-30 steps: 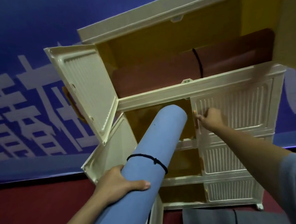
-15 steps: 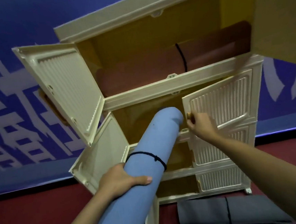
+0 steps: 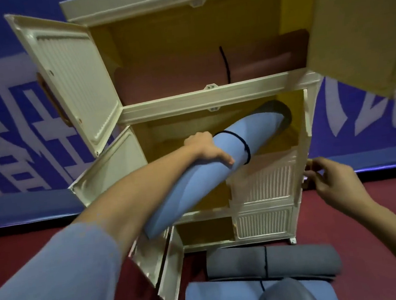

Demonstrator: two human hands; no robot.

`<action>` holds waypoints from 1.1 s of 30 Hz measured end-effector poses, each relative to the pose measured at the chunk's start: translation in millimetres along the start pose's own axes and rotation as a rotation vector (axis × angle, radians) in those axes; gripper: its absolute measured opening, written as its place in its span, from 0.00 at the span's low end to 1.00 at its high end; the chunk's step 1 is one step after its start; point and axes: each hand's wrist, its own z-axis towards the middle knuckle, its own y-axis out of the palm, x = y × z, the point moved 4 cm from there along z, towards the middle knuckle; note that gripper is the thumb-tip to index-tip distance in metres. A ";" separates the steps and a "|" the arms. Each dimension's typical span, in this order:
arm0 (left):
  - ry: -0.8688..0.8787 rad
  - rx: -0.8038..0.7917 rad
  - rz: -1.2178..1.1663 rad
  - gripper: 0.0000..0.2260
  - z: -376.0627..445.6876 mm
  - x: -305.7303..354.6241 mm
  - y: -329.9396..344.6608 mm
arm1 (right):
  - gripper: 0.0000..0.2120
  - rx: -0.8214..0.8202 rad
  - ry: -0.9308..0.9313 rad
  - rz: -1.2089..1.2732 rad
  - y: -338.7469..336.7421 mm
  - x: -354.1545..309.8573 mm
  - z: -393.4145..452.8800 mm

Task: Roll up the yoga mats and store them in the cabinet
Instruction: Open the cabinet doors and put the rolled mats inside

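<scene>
My left hand (image 3: 206,149) grips a rolled blue yoga mat (image 3: 195,186) just behind its black band (image 3: 242,143). The mat's far end reaches into the second compartment of the cream cabinet (image 3: 211,97), pointing toward its back right corner. The near end hangs out in front, tilted down. A rolled brown mat (image 3: 173,79) lies in the top compartment. My right hand (image 3: 335,180) is at the cabinet's right side, fingers loosely curled, with the fingertips at the frame edge.
Cabinet doors stand open at the upper left (image 3: 71,77), lower left (image 3: 111,167) and upper right (image 3: 359,25). On the red floor in front lie a rolled grey mat (image 3: 275,261) and a rolled blue mat (image 3: 218,297). A blue banner covers the wall behind.
My left hand pushed the blue mat forward, up and into the second compartment. My right hand swung that compartment's right door open, then moved off to the cabinet's right side.
</scene>
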 end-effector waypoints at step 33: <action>0.146 0.049 0.207 0.42 195.5 -34.6 90.0 | 0.18 0.235 0.201 0.085 -23.8 23.2 -27.6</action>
